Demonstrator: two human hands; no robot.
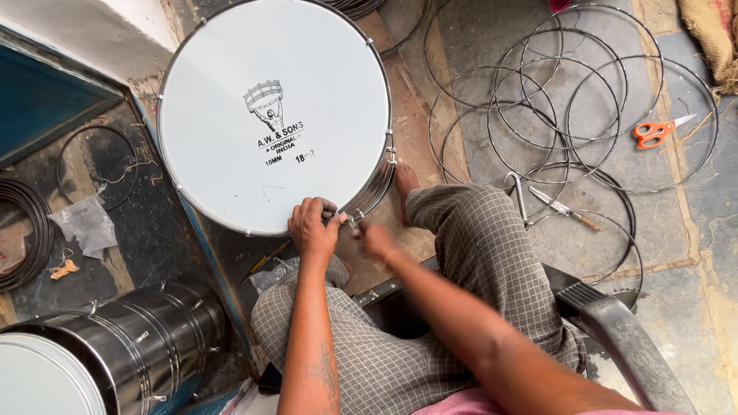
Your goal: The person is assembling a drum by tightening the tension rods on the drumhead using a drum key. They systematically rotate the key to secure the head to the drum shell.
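A big drum (pixel 273 115) with a white head and a shiny metal shell lay tilted on the floor just in front of the seated person's knees, filling the upper middle of the view. A second drum (pixel 115 353), on its side with a dark polished shell, sat at the lower left. A spread of thin wire rings (pixel 569 100) overlapped one another on the stone floor to the upper right, well apart from the hands. A coil of dark wire (pixel 23 230) lay at the far left edge, and a grey chair arm (pixel 623 338) showed at the lower right.

The left hand (pixel 314 227) rested on the drum's near rim, its fingers curled together over the edge and gripping it. The right hand (pixel 377 240) was just beside it, blurred, at the small metal lug (pixel 355 219) on the rim; I could not tell whether its fingers were clamped on anything.

Orange-handled scissors (pixel 657 131) lay among the rings at the right. Pliers (pixel 516 196) and a small knife-like tool (pixel 565 207) lay near the right knee. A crumpled plastic scrap (pixel 84 223) lay at the left.
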